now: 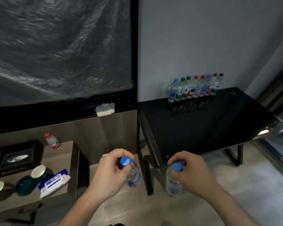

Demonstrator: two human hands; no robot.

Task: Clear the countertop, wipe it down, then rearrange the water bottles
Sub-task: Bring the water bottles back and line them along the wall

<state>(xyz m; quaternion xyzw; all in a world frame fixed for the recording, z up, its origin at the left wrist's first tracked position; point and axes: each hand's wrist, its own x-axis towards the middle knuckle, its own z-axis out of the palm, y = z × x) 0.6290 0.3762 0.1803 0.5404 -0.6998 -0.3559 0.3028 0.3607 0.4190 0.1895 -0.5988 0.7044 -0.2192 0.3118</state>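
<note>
My left hand (112, 170) grips a clear water bottle with a blue cap (133, 174) by its neck, held above the floor. My right hand (190, 170) grips a second blue-capped bottle (173, 185) the same way. Both hang in front of the black glossy countertop (211, 121). A row of several bottles (194, 88) with blue, green and red caps stands at the countertop's far edge against the wall. A folded grey-and-white cloth (104, 109) lies on the dark ledge to the left of the countertop.
At left, a lower wooden shelf (64, 154) carries a red-capped bottle (52, 141), a black tissue box (15, 158), two paper cups (38, 171), a dark teal dish (25, 185) and a wet-wipes pack (55, 181). A large plastic-covered screen (60, 46) fills the upper left.
</note>
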